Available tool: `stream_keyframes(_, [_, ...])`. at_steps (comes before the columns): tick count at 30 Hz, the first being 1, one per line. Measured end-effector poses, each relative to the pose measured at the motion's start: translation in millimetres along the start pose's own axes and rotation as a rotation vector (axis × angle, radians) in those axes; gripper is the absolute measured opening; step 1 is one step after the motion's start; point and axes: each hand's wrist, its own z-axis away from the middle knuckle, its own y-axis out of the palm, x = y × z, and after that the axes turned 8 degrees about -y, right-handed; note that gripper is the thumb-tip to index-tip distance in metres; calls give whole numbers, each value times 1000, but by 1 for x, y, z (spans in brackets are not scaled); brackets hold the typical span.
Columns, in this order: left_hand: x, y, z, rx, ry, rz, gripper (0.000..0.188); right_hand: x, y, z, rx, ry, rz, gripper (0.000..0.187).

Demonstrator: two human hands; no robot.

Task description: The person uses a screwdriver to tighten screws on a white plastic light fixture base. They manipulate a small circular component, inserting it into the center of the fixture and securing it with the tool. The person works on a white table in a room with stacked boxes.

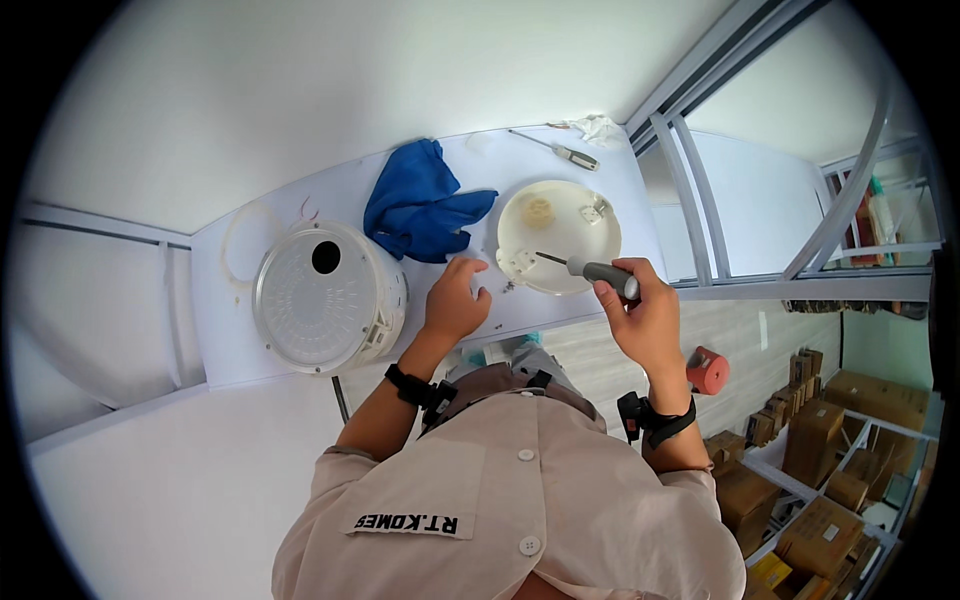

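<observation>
My right hand [645,315] is wrapped around the grey handle of a screwdriver [600,273]. Its shaft points left over a round, shallow white cover [575,222], and the tip is close to a small white bracket [517,262] on the cover's near-left side. I cannot tell whether tip and bracket touch. A similar bracket [595,208] sits at the cover's far right, and a yellowish round patch marks its inner face. My left hand [458,300] hovers left of the cover, thumb and forefinger apart, with nothing visible between them. Small screws [508,287] lie beside it.
On the left of the white table stands a white drum-shaped housing [310,295] with a dark oval hole on top. Behind my left hand lies a crumpled blue cloth [415,205]. A second screwdriver [572,155] rests at the back. Cardboard boxes [820,535] fill the lower right.
</observation>
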Motion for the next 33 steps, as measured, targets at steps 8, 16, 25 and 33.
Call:
stream_keyframes(8, [-6, 11, 9, 15, 120, -119, 18, -2, -3, -4, 51, -18, -38, 36])
stream_keyframes(16, [-9, 22, 10, 3, 110, -168, 7, -20, -11, -2, 19, -84, -86, 37])
stream_keyframes(25, [-18, 18, 9, -96, 20, 18, 5, -34, -17, -14, 33, -123, -115, 36])
stream_keyframes(33, [-63, -1, -6, -140, 13, 411, 10, -40, -29, -24, 71, -175, -214, 34])
